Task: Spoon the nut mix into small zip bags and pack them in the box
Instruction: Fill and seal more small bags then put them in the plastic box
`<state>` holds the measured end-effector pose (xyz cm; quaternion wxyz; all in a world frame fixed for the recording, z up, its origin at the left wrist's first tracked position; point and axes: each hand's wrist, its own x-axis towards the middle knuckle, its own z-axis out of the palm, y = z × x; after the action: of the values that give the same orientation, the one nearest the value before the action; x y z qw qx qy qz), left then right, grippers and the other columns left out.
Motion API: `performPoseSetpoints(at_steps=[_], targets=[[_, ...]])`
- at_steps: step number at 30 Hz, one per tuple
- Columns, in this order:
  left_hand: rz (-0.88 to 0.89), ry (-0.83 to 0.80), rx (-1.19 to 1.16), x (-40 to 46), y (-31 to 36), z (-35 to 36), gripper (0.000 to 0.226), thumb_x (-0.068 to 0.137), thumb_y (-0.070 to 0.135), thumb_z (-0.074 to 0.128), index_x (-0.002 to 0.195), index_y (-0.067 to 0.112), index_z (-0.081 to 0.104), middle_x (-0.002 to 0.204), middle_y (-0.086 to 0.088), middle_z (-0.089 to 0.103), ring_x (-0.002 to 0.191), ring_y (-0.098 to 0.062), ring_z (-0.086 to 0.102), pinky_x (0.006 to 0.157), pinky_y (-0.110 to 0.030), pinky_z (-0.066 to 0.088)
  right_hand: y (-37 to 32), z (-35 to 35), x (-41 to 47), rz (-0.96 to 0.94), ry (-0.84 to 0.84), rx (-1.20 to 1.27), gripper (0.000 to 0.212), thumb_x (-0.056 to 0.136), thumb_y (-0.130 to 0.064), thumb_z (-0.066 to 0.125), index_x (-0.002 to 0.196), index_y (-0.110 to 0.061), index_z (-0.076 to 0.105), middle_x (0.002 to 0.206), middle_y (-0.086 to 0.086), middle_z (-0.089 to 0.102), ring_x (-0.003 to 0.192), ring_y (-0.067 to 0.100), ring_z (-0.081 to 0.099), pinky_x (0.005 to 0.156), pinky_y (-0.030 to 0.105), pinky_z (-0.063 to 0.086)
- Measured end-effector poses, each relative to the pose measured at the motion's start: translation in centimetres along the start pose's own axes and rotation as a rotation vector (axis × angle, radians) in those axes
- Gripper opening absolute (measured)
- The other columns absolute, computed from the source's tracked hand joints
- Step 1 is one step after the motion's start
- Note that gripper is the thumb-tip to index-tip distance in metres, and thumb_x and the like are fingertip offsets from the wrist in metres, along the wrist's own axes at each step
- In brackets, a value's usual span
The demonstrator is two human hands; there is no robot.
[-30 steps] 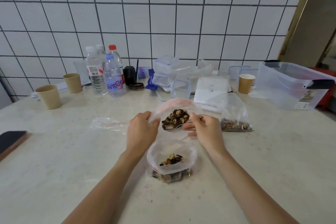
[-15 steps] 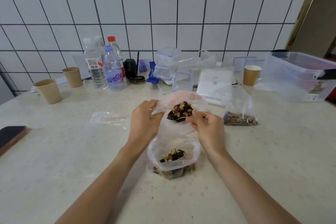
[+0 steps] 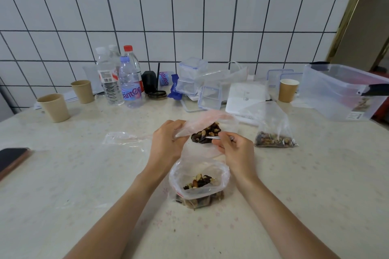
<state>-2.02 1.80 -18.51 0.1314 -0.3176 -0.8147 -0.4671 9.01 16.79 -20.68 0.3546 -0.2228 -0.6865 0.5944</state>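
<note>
A single head-worn wide-angle camera looks forward and down, close over the table [image 3: 63,174], facing the tiled wall [image 3: 189,17].

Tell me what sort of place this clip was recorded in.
Probably a casual break or pantry room, not a lab: white tiled wall, pale table crowded with water bottles, paper cups and clear food containers.

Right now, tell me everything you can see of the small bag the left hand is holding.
The small zip bag is thin clear plastic with a pinkish tint along its top strip. It is held above the table, mouth open toward the right hand. The left hand pinches its left edge. A metal spoon, heaped with nut mix and gripped by the right hand, is at its mouth. Its lower part hangs down toward the larger open bag below.
</note>
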Motion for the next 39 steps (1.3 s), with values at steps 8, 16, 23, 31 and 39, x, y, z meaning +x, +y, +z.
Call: performPoseSetpoints(at_steps=[8, 16, 23, 31, 39], targets=[[-0.019, 0.044, 0.004, 0.0, 0.3, -0.2, 0.023, 0.094, 0.016, 0.073, 0.116, 0.022, 0.072, 0.093, 0.016, 0.060, 0.082, 0.004, 0.057, 0.066, -0.011, 0.038, -0.4, -0.3, 0.2, 0.134, 0.028, 0.180, 0.017, 0.105, -0.017, 0.058, 0.100, -0.012, 0.074, 0.087, 0.010, 0.080, 0.088, 0.018, 0.078, 0.080, 0.026, 0.062], [-0.234, 0.075, -0.127, -0.2, 0.6, -0.4, 0.019, 0.098, 0.024, 0.067, 0.116, 0.021, 0.070, 0.095, 0.007, 0.069, 0.081, -0.009, 0.062, 0.062, -0.020, 0.040, -1.4, -0.9, -0.3, 0.219, 0.012, 0.276, 0.020, 0.106, -0.018, 0.055, 0.103, -0.007, 0.072, 0.087, 0.010, 0.080, 0.086, 0.019, 0.079, 0.075, 0.025, 0.063], [-0.263, 0.013, -0.272, -0.8, 1.5, -2.2, 0.042, 0.087, 0.028, 0.080, 0.126, 0.032, 0.065, 0.116, 0.019, 0.065, 0.103, -0.002, 0.062, 0.080, -0.023, 0.052, -2.4, -1.9, -0.4, 0.286, 0.007, 0.357, 0.023, 0.107, -0.021, 0.053, 0.107, -0.004, 0.068, 0.089, 0.013, 0.080, 0.086, 0.023, 0.079, 0.076, 0.032, 0.063], [-0.055, 0.103, -0.027, -2.5, 3.0, -5.1, 0.022, 0.092, 0.028, 0.075, 0.110, 0.035, 0.063, 0.112, 0.013, 0.063, 0.097, 0.005, 0.060, 0.071, -0.012, 0.043, -5.7, -5.8, -1.8, 0.235, -0.032, 0.361, 0.027, 0.108, -0.023, 0.051, 0.106, -0.001, 0.067, 0.088, 0.016, 0.080, 0.084, 0.026, 0.079, 0.064, 0.027, 0.062], [-0.215, -0.213, 0.068, -6.9, 4.5, -7.0, 0.059, 0.087, 0.078, 0.036, 0.090, 0.030, 0.071, 0.077, 0.008, 0.070, 0.071, -0.010, 0.068, 0.069, -0.029, 0.052, -8.6, -9.0, -6.1, 0.197, -0.130, 0.315, 0.029, 0.109, -0.021, 0.047, 0.101, -0.001, 0.065, 0.086, 0.023, 0.078, 0.084, 0.036, 0.078, 0.067, 0.032, 0.063]])
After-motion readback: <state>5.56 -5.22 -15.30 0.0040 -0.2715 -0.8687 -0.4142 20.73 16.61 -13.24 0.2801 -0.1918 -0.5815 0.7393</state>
